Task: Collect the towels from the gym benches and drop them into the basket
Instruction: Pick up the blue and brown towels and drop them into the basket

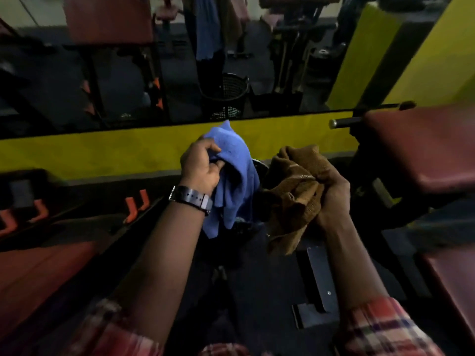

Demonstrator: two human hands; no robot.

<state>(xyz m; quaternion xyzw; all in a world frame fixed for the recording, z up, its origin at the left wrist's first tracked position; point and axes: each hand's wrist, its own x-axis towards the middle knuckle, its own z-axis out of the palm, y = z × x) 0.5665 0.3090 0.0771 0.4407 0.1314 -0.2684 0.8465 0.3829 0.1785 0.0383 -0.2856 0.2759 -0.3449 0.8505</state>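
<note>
Left hand: fingers curled tight around a bunched blue towel, which hangs below the fist; a dark wristwatch sits on the wrist.
Right hand: clenched on a crumpled brown towel, just beside the blue one.
Sleeves: red plaid, pushed up both forearms.
Basket: a dark rim shows between the two towels, mostly hidden by them; a black mesh basket appears in the mirror above.
Wall: a yellow band runs under the mirror.
Floor: dark, with a metal base plate near the right forearm.
Benches: maroon padded bench to the right, another red pad at lower left.
Rack: orange hooks at left.
</note>
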